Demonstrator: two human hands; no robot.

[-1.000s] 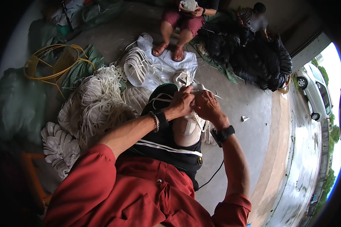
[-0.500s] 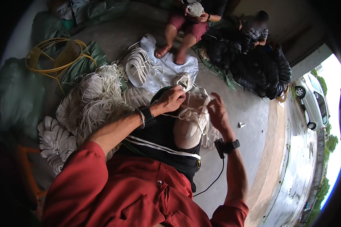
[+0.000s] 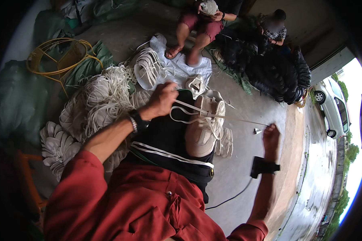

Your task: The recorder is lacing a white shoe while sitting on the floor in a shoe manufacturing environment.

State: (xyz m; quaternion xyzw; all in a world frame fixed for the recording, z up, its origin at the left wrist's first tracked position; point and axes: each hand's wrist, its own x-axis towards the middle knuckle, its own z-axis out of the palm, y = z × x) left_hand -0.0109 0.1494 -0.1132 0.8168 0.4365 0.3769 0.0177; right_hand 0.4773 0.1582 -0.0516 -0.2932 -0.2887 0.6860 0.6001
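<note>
A beige sneaker (image 3: 199,138) rests on my dark-clad lap, toe toward me, with loose lace loops over its front. My left hand (image 3: 163,98) is closed on one end of the pale shoelace (image 3: 190,105), to the left of the shoe's opening. Far out to the right, my right hand (image 3: 271,138) is closed on the other end. Between the two hands the lace runs nearly straight across the shoe's tongue. Another light shoe (image 3: 196,85) lies just beyond, and pale shoe parts (image 3: 225,144) show beside the sneaker's right side.
Heaps of white laced shoe pieces (image 3: 104,90) lie to my left, near a yellow round frame (image 3: 60,74). A white plastic sheet (image 3: 203,68) spreads ahead, with a co-worker's feet on it. Black shoe pieces (image 3: 265,72) are piled by another person. A black cable (image 3: 229,199) hangs by my right wrist.
My hands have parted from close over the sneaker: the left moved left, the right swung far out to the right and down. The lace is now stretched between them.
</note>
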